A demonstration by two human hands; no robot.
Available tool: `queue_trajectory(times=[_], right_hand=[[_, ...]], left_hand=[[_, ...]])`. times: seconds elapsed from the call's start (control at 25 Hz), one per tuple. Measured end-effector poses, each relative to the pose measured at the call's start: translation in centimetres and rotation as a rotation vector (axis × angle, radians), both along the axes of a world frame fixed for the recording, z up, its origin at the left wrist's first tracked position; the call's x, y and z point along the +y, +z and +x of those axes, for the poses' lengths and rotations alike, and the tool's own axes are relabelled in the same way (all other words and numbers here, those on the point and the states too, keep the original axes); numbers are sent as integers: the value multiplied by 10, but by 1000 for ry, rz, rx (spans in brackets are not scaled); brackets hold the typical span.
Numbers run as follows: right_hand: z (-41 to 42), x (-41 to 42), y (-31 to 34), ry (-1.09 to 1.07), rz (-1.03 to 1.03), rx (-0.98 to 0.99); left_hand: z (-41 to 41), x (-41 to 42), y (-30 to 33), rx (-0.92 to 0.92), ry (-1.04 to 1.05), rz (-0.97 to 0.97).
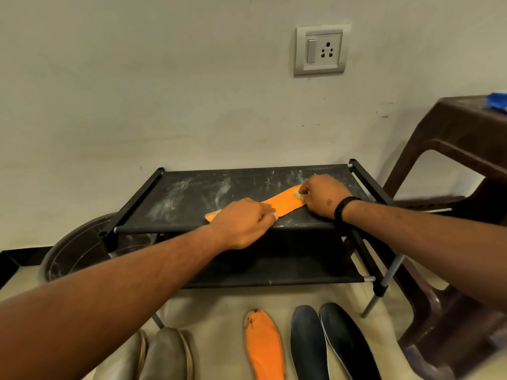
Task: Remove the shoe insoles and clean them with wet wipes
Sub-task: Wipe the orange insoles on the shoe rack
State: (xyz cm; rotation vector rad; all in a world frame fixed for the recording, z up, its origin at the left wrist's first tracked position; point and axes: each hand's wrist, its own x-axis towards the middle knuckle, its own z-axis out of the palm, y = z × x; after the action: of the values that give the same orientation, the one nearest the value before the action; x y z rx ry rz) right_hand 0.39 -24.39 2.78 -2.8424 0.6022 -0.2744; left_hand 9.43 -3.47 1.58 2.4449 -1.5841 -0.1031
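Note:
An orange insole (285,202) lies flat on the top shelf of a black shoe rack (192,198). My left hand (241,220) presses down on its near end. At the insole's far end, my right hand (322,196) pinches a small pale green wet wipe (298,193) against it. A second orange insole (264,346) lies on the floor below. Two dark insoles (329,341) lie next to it on the right.
A pair of grey-brown shoes (162,355) stands on the floor at the lower left. A brown plastic stool (450,165) stands to the right of the rack, with something blue on top. A round dark basin (79,248) sits at the rack's left. A wall socket (320,50) is above.

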Motion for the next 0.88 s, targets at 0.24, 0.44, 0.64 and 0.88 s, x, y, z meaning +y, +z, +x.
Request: queue_trajectory(times=[0.24,0.44,0.64,0.88], right_hand=[[2,24,4,165,71,47],[8,16,1,31,28,47],[8,3,8,-31,41,44],[-5,17,-4,208,102,61]], left_hand=[[-3,2,-1,-31,-18,33],[-1,4,-4,-129,-62,75],[-3,3,1,-97,-86,66],[0,5,-4,-125,-78,62]])
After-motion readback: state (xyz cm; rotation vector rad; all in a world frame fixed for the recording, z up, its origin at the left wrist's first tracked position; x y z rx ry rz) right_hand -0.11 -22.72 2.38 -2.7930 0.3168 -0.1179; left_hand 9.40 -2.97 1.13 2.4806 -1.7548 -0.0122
